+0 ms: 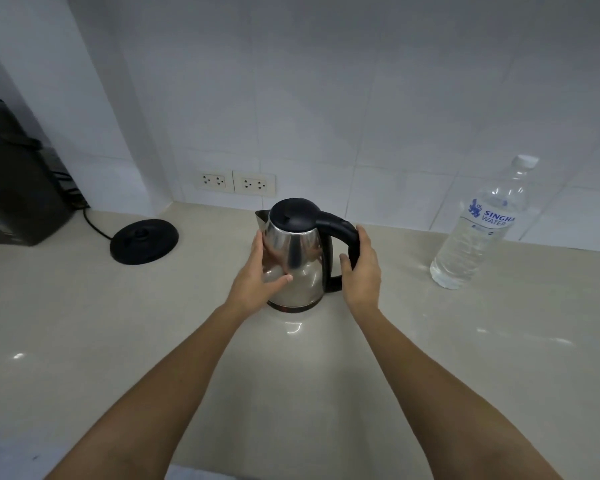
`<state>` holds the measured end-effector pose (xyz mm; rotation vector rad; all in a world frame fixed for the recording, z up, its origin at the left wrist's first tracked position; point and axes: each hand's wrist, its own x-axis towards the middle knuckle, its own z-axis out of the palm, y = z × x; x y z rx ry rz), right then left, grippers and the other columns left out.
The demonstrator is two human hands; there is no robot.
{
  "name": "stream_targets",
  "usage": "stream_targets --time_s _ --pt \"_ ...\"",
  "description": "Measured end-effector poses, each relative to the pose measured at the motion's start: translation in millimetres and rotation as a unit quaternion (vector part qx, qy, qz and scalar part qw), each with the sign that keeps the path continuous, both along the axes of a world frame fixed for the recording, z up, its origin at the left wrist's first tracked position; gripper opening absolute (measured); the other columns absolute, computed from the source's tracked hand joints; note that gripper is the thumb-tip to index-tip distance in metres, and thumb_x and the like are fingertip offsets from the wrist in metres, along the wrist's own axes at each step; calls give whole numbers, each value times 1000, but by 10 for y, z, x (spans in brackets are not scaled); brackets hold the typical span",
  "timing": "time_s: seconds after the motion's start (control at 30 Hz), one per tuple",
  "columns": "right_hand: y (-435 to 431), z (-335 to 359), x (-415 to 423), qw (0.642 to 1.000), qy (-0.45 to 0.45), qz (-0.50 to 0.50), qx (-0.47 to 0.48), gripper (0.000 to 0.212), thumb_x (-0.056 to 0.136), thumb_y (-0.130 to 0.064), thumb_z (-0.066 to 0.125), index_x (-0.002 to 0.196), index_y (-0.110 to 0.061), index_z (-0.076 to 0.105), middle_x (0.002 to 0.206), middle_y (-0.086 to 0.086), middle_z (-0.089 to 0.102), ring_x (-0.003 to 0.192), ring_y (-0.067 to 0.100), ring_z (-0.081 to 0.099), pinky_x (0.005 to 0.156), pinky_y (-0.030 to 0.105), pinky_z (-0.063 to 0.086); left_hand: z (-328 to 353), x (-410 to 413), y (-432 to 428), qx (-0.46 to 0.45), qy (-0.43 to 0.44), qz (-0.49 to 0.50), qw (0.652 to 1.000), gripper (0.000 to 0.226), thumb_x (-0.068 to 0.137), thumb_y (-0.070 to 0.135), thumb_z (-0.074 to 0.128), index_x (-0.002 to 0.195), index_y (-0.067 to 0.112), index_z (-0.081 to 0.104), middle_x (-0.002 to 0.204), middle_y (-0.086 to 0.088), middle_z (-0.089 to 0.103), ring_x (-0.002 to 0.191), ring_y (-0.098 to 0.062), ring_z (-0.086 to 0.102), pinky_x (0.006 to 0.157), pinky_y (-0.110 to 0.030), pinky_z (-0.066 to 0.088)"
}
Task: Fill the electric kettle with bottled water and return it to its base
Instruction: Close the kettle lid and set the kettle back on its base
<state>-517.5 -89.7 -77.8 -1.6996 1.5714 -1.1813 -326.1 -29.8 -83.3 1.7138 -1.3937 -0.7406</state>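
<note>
A steel electric kettle [300, 251] with a black lid and black handle stands upright on the beige counter [84, 323], lid closed. My right hand [361, 271] is wrapped around the handle. My left hand [257, 275] lies flat against the kettle's left side. The round black kettle base [144, 240] sits empty to the left, its cord running off to the left. A clear capped water bottle [482, 223] with a blue label stands at the right, near the wall.
A black appliance [18, 174] stands at the far left against the wall. Two wall sockets [236, 183] sit behind the kettle on the white tiled wall.
</note>
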Motion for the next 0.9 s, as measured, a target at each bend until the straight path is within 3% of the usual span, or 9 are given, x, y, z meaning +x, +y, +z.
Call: stream_targets --time_s 0.17,0.27,0.57,0.67,0.9 --pt "-53 9 -20 1000 4 0 -3 55 94 -12 52 143 -31 35 128 6 56 114 25 56 98 35 42 11 -89 -1 0 19 17 1000 119 71 43 80 149 39 -10 152 13 33 131 -5 41 111 -34 36" --pt "-92 -10 -44 1000 -1 10 -13 52 92 -11 54 138 -31 40 122 4 60 110 24 58 96 35 45 5 -104 -12 1 15 42 999 120 67 46 81 149 40 -7 149 10 40 132 -12 45 110 -41 39" --pt "-151 150 44 998 -48 33 -27 48 85 -7 65 125 -32 53 104 -7 66 98 17 62 92 29 48 -13 41 -80 -36 13 75 996 117 63 48 83 150 37 6 134 8 56 121 -13 55 103 -38 46" --pt "-229 264 254 997 -44 45 -36 46 84 -8 66 121 -33 55 97 -9 64 88 18 61 89 35 51 51 250 -122 -55 23 94 994 113 60 49 84 148 38 14 128 11 59 116 -10 58 100 -37 49" --pt "-338 501 1264 994 -59 71 -54 45 83 -7 66 119 -32 56 96 -10 65 90 17 62 88 31 50 356 1216 -136 -92 26 106 990 110 61 46 84 148 35 17 127 8 60 116 -13 58 100 -40 49"
